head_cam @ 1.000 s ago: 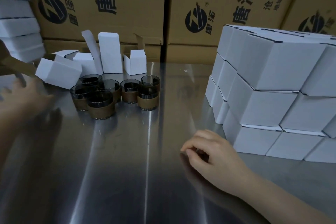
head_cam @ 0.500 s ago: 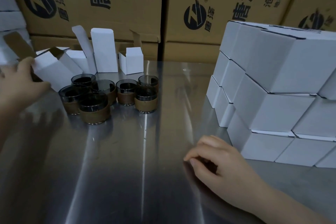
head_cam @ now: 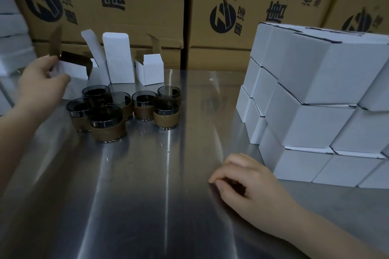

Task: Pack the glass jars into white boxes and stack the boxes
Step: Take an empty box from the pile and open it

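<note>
Several glass jars (head_cam: 107, 124) with brown bands stand clustered on the steel table (head_cam: 160, 195), left of centre. Behind them my left hand (head_cam: 42, 82) grips an open white box (head_cam: 73, 70), lifted and tilted with its brown inside showing. More open white boxes (head_cam: 149, 71) stand upright at the back, one of them tall (head_cam: 119, 59). My right hand (head_cam: 248, 181) rests on the table near the front with its fingers curled and nothing in them. A stack of closed white boxes (head_cam: 320, 99) fills the right side.
Large brown cartons (head_cam: 117, 2) with black print wall off the back of the table. Another pile of white boxes (head_cam: 10, 27) rises at the far left edge. Bare steel lies between the jars and the right stack.
My left hand reached up and left to the open box, took hold of it and lifted it off the table. My right hand stayed where it was.
</note>
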Motion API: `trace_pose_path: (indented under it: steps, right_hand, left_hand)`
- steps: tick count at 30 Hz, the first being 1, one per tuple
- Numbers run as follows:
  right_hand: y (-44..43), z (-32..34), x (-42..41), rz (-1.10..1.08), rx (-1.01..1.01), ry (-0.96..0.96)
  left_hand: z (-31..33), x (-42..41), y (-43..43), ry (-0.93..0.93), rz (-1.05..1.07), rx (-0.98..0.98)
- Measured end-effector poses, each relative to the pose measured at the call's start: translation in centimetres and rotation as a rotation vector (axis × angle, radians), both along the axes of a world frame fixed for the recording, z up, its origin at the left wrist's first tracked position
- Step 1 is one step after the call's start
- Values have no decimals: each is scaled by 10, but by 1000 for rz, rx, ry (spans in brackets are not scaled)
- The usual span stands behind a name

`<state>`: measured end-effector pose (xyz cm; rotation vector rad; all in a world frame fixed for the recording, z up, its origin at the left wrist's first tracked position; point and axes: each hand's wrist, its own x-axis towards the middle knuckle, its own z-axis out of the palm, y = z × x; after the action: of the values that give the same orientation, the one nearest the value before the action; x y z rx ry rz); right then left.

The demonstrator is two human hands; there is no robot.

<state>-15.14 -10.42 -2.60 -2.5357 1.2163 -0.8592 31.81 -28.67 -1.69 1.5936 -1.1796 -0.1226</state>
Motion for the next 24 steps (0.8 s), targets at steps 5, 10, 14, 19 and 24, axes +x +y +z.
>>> trace_pose_path:
  steps: [5, 10, 14, 19, 24]
  right_hand:
    - [1, 1, 0, -1, 6, 7]
    - [2, 1, -3, 19, 14, 20]
    - [2, -1, -3, 14, 11, 3]
    - [1, -3, -4, 2, -1, -55]
    - [2, -2, -2, -68, 100, -376]
  left_hand:
    - [22, -14, 20, -20, -3, -68]
    - [43, -40, 43, -144, 86, -218]
    - [58, -97, 83, -153, 112, -311]
    - [64, -198, 153, -120, -96, -388]
    - [49, -277, 206, -14, -375, -257]
